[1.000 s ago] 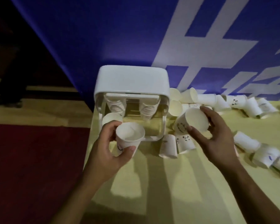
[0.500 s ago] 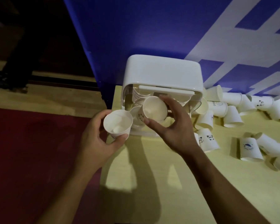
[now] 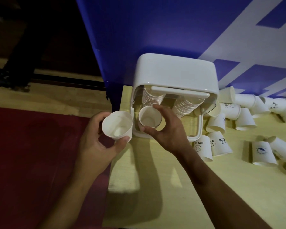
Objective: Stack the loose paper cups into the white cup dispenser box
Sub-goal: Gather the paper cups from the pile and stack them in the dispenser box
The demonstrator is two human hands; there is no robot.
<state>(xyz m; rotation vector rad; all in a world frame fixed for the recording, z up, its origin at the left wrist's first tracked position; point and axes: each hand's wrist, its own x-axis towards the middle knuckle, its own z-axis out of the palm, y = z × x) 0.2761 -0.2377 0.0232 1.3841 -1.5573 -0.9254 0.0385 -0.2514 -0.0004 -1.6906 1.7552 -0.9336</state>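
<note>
Right hand (image 3: 165, 128) pinches white paper cup (image 3: 149, 116), mouth toward camera, at white plastic dispenser box (image 3: 175, 71), centre | left hand (image 3: 97, 142) grips second paper cup (image 3: 117, 125), upright.

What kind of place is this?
Probably an event hall or booth, though I can't be sure. A big blue banner with white shapes stands behind the yellow table, red carpet lies on the floor, and paper cups lie beside a white cup dispenser.

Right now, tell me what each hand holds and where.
Left hand: a paper cup, gripped around its side below the rim. Right hand: a second cup, pinched across its rim.
</note>
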